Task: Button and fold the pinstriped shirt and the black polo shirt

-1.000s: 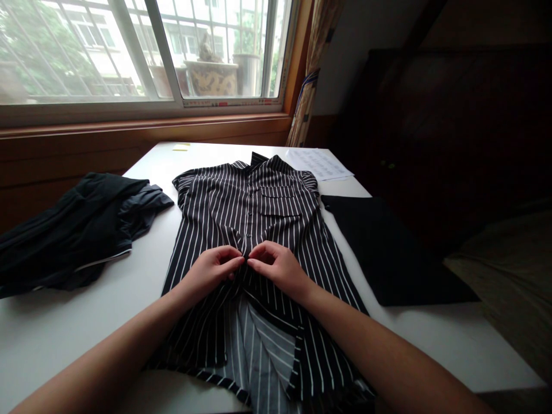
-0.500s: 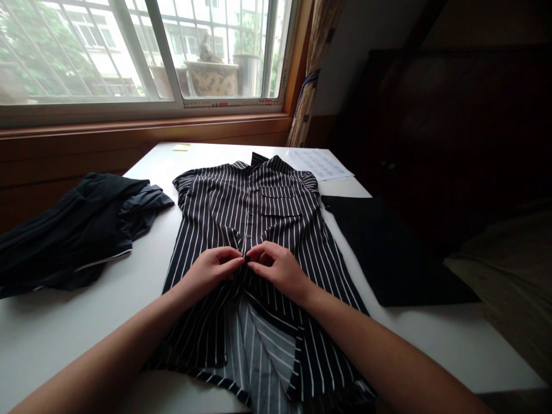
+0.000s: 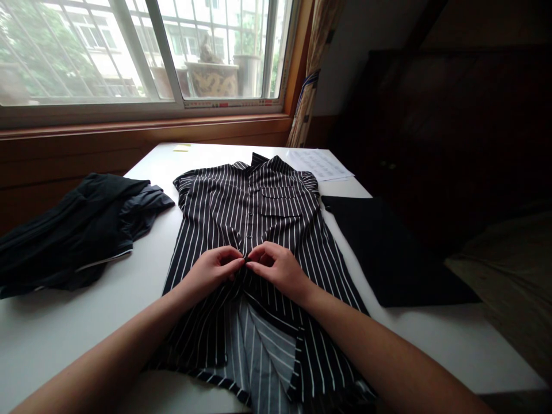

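A black shirt with thin white stripes lies front up on the white table, collar toward the window. Its upper part is buttoned; the lower front hangs apart and shows the grey inside. My left hand and my right hand meet at the shirt's middle seam. Both pinch the two front edges together with thumb and fingertips at a small dark button. The fingers of both hands are closed on the fabric.
A heap of dark clothes lies at the table's left. A flat folded black garment rests at the right. A printed paper sheet sits at the far right corner, a yellow note near the window sill.
The fingertips shifted slightly at the button; both hands stay at the same spot on the shirt's front.
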`<state>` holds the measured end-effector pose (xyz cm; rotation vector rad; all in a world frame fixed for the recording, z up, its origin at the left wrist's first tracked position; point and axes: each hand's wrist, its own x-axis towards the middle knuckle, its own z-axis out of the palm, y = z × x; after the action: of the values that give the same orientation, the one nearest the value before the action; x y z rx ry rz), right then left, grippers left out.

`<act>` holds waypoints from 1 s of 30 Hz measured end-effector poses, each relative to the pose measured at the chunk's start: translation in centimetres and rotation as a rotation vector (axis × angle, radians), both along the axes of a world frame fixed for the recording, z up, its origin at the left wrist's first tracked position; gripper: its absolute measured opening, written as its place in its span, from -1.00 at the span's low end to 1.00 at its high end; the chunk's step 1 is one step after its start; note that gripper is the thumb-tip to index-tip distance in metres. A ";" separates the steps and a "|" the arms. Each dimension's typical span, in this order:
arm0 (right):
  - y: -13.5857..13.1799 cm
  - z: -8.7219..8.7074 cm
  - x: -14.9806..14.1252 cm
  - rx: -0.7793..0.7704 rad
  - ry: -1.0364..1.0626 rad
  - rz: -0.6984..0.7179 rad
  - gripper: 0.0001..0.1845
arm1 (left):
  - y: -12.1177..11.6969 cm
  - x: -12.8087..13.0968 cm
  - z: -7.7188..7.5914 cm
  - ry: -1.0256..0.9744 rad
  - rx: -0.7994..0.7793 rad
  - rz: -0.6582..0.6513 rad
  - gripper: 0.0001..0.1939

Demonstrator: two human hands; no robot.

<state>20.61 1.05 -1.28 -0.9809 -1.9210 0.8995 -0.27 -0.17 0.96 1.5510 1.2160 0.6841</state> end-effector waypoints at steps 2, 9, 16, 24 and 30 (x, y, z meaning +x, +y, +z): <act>0.0 0.0 0.0 0.003 -0.009 -0.001 -0.89 | 0.0 0.0 -0.1 0.006 0.009 -0.001 -0.71; 0.0 0.1 0.1 0.010 -0.019 0.006 -0.92 | 0.0 -0.1 -0.2 -0.003 0.020 -0.004 -0.72; 0.0 0.3 0.2 0.022 -0.018 0.014 -0.90 | 0.0 -0.1 -0.4 -0.001 0.019 -0.002 -0.72; 0.0 0.5 0.2 0.029 -0.014 0.023 -0.87 | 0.0 -0.1 -0.2 0.004 0.023 -0.001 -0.73; 0.1 0.4 0.3 0.024 -0.023 0.015 -0.87 | 0.0 -0.1 0.0 0.010 0.021 0.005 -0.72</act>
<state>20.87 1.11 -0.84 -0.9680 -1.9568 0.8751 -0.35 -0.21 0.92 1.5711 1.2233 0.6956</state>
